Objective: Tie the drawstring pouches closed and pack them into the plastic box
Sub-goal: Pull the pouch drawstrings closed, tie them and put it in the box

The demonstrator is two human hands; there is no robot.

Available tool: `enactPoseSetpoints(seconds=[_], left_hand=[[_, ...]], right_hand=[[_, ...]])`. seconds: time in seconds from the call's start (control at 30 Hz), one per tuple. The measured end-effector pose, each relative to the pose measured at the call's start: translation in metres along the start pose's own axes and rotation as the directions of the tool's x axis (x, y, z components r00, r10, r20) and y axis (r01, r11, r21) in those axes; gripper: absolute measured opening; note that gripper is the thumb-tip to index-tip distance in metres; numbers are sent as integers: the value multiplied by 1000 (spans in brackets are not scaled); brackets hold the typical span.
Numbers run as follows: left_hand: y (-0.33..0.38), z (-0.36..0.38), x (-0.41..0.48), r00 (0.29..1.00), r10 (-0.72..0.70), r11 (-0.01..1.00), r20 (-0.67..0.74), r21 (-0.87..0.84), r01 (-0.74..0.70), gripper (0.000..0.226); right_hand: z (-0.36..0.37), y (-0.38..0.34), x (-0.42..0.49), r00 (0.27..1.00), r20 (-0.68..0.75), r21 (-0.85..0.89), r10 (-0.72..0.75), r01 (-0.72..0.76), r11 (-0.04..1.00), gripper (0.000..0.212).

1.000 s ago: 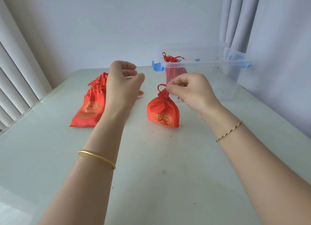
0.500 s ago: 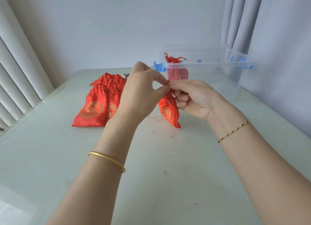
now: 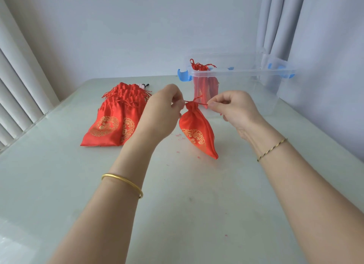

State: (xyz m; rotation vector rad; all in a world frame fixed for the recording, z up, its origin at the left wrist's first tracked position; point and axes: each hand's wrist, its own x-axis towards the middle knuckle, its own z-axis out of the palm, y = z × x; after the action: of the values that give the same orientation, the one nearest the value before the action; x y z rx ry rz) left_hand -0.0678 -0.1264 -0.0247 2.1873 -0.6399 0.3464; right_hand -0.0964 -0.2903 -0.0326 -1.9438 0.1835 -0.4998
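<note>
My left hand (image 3: 159, 113) and right hand (image 3: 234, 110) each pinch one end of the drawstring (image 3: 197, 103) at the neck of a red pouch (image 3: 197, 133). It hangs tilted between them, just in front of the plastic box (image 3: 246, 72). A pile of pouches (image 3: 116, 117) lies on the worktop (image 3: 197, 204) to the left.

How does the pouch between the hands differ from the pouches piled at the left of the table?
The held pouch is plump, with its neck cinched narrow; the piled pouches lie flat with wide, ruffled mouths. The held pouch is kept tilted, with the left hand and right hand pinching its drawstring; the piled pouches rest on the table, untouched. Both are shiny red fabric with round gold prints and red cords.
</note>
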Motion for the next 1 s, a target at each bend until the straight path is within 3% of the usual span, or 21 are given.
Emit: enactPoseSetpoints(seconds=[0.13, 0.27, 0.4, 0.5, 0.6, 0.67, 0.73, 0.83, 0.9, 1.0], left_hand=[[2, -4, 1, 999, -42, 992, 17, -114, 44, 8], [13, -7, -2, 999, -36, 978, -18, -206, 32, 7], [24, -5, 2, 999, -46, 956, 17, -288, 49, 11], [30, -6, 17, 999, -18, 918, 47, -396, 35, 10], [32, -8, 43, 999, -34, 902, -25, -431, 20, 7], [30, -7, 60, 996, -57, 922, -64, -386, 28, 7], [27, -1, 77, 996, -64, 947, -70, -318, 38, 11], [20, 10, 96, 994, -78, 964, -72, -260, 56, 17], [13, 17, 106, 993, -98, 964, -70, -253, 78, 17], [2, 27, 120, 991, -116, 968, -72, -232, 96, 17]], right_hand=[[-13, -14, -1, 998, 63, -45, -3, 5, 999, 36], [-10, -30, -16, 965, 260, -170, -16, 62, 983, 36], [-7, -32, -18, 981, 178, -328, -79, 135, 935, 32], [-23, -42, -11, 988, 140, -339, -64, 108, 934, 30], [-48, -64, 9, 995, 16, -203, -94, 95, 974, 22], [-61, -82, 31, 989, -92, -44, -117, 114, 993, 21], [-70, -96, 60, 968, -202, -3, -147, 149, 989, 24], [-72, -97, 110, 925, -318, -199, -209, 150, 968, 30], [-66, -80, 139, 951, -259, -375, -171, 64, 925, 32], [-56, -43, 169, 993, -120, -615, 8, -80, 784, 28]])
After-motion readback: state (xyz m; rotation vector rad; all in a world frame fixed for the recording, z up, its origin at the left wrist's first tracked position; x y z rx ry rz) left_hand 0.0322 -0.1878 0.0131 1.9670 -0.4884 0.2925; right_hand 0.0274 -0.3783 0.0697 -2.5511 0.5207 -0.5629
